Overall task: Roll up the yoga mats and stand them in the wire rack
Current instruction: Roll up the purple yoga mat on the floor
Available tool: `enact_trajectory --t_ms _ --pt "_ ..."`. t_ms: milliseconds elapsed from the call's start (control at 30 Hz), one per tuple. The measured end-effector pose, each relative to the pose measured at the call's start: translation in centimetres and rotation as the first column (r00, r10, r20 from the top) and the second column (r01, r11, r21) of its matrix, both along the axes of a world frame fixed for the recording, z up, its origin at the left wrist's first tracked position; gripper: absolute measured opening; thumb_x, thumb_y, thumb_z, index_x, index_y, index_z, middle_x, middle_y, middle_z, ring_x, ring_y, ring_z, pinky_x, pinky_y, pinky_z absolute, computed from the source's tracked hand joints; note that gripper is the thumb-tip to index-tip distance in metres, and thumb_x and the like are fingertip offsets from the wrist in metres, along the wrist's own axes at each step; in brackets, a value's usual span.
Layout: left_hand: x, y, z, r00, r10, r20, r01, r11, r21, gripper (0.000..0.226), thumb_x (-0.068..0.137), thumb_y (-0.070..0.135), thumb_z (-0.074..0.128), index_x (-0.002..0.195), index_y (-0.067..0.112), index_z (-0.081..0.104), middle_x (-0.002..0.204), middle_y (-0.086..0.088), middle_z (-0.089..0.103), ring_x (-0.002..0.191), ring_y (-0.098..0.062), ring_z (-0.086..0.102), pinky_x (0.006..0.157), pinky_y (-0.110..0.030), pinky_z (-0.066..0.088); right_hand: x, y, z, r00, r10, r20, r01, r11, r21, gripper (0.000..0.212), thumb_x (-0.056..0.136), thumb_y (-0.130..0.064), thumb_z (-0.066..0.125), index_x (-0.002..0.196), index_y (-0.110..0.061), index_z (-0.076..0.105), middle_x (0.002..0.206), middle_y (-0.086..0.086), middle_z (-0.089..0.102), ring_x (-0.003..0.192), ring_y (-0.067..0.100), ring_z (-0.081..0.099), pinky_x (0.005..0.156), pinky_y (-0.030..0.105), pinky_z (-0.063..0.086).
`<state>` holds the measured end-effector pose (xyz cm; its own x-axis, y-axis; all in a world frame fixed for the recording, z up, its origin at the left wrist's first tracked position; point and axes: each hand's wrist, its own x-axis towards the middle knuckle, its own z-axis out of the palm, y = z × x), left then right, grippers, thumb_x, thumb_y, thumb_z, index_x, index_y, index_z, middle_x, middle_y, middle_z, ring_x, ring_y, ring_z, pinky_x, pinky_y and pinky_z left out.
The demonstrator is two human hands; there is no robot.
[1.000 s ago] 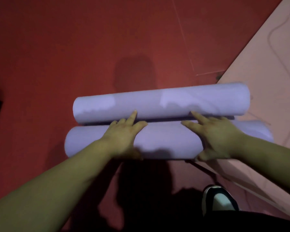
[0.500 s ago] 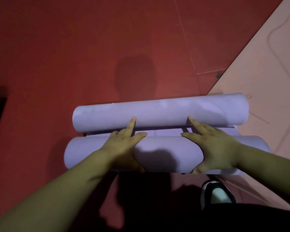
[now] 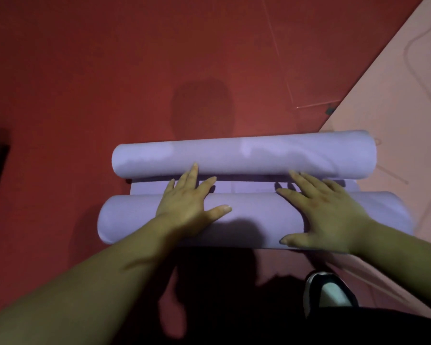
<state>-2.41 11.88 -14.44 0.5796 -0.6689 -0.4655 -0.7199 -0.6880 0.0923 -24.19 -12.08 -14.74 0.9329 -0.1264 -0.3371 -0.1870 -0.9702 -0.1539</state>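
The purple yoga mat (image 3: 244,186) is being seen lying across the red floor (image 3: 85,83), wound into a near roll (image 3: 254,220) and a far roll (image 3: 234,155), with a short flat strip (image 3: 234,188) being left bare between them and its right end being carried over the edge of a pink mat (image 3: 396,95). The near roll is being pressed from above by both hands, the left hand (image 3: 187,207) and the right hand (image 3: 329,215) each being laid flat with fingers straight and spread, fingertips being stretched across the strip to touch the far roll. A black-and-white shoe (image 3: 329,292) is being glimpsed on the floor, near the right forearm.
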Motion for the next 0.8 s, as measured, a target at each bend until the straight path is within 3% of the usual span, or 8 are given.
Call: enact_trajectory --t_ms 67,200,467,667,800 --pt "0.3 -0.3 0.1 1.0 0.002 -0.01 -0.002 1.0 -0.003 0.104 0.069 0.094 0.019 0.158 0.042 0.016 0.169 -0.002 -0.016 0.156 -0.02 0.002 0.126 -0.05 0.004 0.4 0.3 0.2 0.999 -0.042 -0.006 0.042 0.999 -0.011 0.114 0.067 -0.103 0.028 0.154 -0.031 0.038 0.166 0.013 0.021 0.148 0.038 0.032 0.112 0.061 0.035" --pt "0.9 -0.9 0.3 1.0 0.009 0.001 -0.009 0.999 -0.045 0.101 0.072 0.091 0.015 0.159 0.04 0.014 0.17 -0.001 -0.013 0.156 -0.022 0.003 0.126 -0.049 0.003 2.0 -0.8 0.8 0.992 -0.113 -0.061 0.114 0.993 0.02 0.119 0.061 -0.106 0.006 0.16 -0.04 0.008 0.17 0.005 -0.005 0.157 0.028 0.002 0.123 0.053 0.015" --pt "-1.4 -0.1 -0.1 0.991 -0.024 0.135 0.029 0.999 -0.035 0.097 0.074 0.083 0.008 0.16 0.04 0.014 0.171 0.003 -0.003 0.156 -0.022 0.003 0.124 -0.051 0.006 4.2 -2.9 0.4 0.979 -0.169 -0.111 0.18 0.979 0.098 0.123 0.057 -0.107 0.019 0.159 -0.042 -0.004 0.168 0.006 -0.017 0.155 0.026 -0.014 0.125 0.05 0.007" --pt "0.0 -1.6 -0.2 0.992 0.015 0.121 -0.011 0.999 -0.032 0.098 0.072 0.087 0.009 0.159 0.042 0.011 0.171 0.003 -0.002 0.156 -0.022 0.003 0.125 -0.05 0.006 4.4 -2.7 0.7 0.977 -0.211 -0.01 0.212 0.974 0.076 0.118 0.061 -0.102 0.016 0.16 -0.037 0.01 0.17 0.006 -0.009 0.156 0.026 -0.008 0.125 0.05 0.011" --pt "1.4 -2.5 0.2 0.998 0.025 0.062 -0.022 0.999 -0.048 0.099 0.072 0.089 0.01 0.159 0.041 0.013 0.17 -0.004 -0.005 0.156 -0.023 0.001 0.125 -0.051 0.006 3.6 -1.6 0.6 0.986 -0.159 0.054 0.159 0.987 0.003 0.114 0.07 -0.099 0.008 0.158 -0.03 0.031 0.169 0.012 0.013 0.155 0.031 0.014 0.118 0.055 0.025"
